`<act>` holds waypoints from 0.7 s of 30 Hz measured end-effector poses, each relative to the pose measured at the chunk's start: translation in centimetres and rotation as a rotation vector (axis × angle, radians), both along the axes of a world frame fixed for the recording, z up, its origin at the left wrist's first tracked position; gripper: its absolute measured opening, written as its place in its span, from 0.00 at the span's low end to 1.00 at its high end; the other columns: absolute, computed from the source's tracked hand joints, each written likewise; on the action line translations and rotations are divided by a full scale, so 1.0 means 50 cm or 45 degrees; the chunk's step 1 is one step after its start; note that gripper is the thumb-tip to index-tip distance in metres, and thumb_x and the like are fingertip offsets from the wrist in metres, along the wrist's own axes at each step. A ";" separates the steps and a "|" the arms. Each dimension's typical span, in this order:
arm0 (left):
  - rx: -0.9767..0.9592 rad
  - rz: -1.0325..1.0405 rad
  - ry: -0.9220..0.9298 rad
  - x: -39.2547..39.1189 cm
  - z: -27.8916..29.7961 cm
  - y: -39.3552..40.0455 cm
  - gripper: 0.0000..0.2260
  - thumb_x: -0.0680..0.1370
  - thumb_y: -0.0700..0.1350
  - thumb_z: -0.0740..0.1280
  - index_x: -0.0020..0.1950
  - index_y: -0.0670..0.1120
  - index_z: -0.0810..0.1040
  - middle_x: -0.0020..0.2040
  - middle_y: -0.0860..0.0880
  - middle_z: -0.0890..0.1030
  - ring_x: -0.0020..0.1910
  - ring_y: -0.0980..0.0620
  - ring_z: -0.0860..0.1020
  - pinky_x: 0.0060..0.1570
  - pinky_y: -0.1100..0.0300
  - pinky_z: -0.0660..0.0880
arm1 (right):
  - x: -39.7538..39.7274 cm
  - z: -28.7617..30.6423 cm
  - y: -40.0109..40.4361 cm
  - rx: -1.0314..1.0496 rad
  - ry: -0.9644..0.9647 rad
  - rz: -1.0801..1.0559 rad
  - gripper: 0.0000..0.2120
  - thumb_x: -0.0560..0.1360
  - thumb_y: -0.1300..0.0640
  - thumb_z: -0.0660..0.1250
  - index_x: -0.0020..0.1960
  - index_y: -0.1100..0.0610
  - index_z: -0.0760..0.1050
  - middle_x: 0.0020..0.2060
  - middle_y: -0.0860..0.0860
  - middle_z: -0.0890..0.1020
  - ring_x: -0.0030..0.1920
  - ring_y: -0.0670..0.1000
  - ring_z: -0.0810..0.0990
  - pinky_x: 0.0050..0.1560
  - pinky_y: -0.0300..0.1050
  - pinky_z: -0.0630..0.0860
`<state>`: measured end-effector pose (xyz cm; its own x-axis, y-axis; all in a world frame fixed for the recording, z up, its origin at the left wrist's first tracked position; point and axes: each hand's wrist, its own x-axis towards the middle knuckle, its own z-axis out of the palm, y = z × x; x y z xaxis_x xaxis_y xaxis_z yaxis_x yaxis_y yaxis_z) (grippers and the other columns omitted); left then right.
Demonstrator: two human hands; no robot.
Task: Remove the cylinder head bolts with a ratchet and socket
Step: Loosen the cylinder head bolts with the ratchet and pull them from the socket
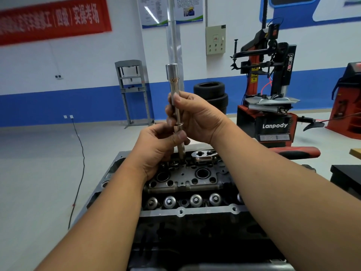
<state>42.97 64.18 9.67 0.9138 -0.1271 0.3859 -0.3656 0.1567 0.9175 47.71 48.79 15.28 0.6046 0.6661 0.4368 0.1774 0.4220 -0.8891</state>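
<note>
**What cannot be seen clearly**

The long bar (172, 26) above the socket (172, 72) runs out of the top edge, so its upper end is not visible. The right hand (197, 116) hides the middle of the shaft. The red banner (52, 20) is blurred. The cylinder head (187, 184) is partly covered by both forearms.

A red banner (52, 18) hangs upper left; stacked tyres (212, 94) sit centre, a tyre-changing machine (273, 94) right, a grey press frame (132, 90) between.
</note>
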 end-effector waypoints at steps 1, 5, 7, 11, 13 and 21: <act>-0.006 -0.029 0.023 -0.001 0.001 0.001 0.07 0.71 0.50 0.80 0.45 0.50 0.87 0.42 0.42 0.86 0.24 0.57 0.69 0.24 0.66 0.63 | 0.001 0.000 -0.001 0.006 0.015 0.005 0.12 0.74 0.50 0.71 0.50 0.58 0.74 0.39 0.51 0.83 0.36 0.51 0.81 0.42 0.47 0.73; -0.048 -0.127 0.110 0.001 0.001 0.005 0.13 0.76 0.55 0.71 0.49 0.47 0.87 0.44 0.40 0.84 0.27 0.54 0.70 0.28 0.62 0.60 | 0.001 0.000 0.000 -0.021 0.101 -0.015 0.14 0.79 0.48 0.63 0.51 0.58 0.80 0.41 0.52 0.83 0.40 0.52 0.81 0.46 0.48 0.65; -0.040 -0.114 0.075 0.001 0.000 0.003 0.13 0.76 0.55 0.71 0.48 0.47 0.87 0.45 0.39 0.85 0.26 0.55 0.69 0.26 0.64 0.62 | -0.001 0.000 0.002 -0.026 0.088 0.002 0.16 0.77 0.45 0.68 0.53 0.58 0.80 0.40 0.50 0.81 0.40 0.52 0.79 0.44 0.47 0.64; 0.022 0.004 -0.008 0.001 0.001 -0.001 0.09 0.68 0.56 0.80 0.43 0.53 0.88 0.43 0.42 0.87 0.27 0.57 0.68 0.25 0.66 0.65 | -0.004 0.001 0.003 0.021 0.020 0.042 0.23 0.66 0.47 0.81 0.50 0.58 0.75 0.37 0.51 0.80 0.37 0.52 0.79 0.44 0.48 0.72; 0.051 0.047 -0.012 0.000 0.002 0.000 0.12 0.66 0.59 0.79 0.43 0.54 0.88 0.43 0.43 0.87 0.31 0.56 0.72 0.29 0.64 0.68 | -0.004 0.000 0.004 0.018 0.020 -0.014 0.20 0.69 0.48 0.79 0.49 0.58 0.74 0.37 0.51 0.81 0.36 0.52 0.79 0.44 0.49 0.71; 0.010 -0.059 0.063 -0.014 0.008 -0.003 0.10 0.74 0.53 0.74 0.49 0.48 0.89 0.46 0.37 0.87 0.45 0.38 0.87 0.46 0.47 0.85 | -0.011 0.001 0.001 -0.034 0.095 -0.016 0.16 0.80 0.48 0.62 0.51 0.57 0.83 0.41 0.52 0.82 0.42 0.53 0.79 0.48 0.47 0.73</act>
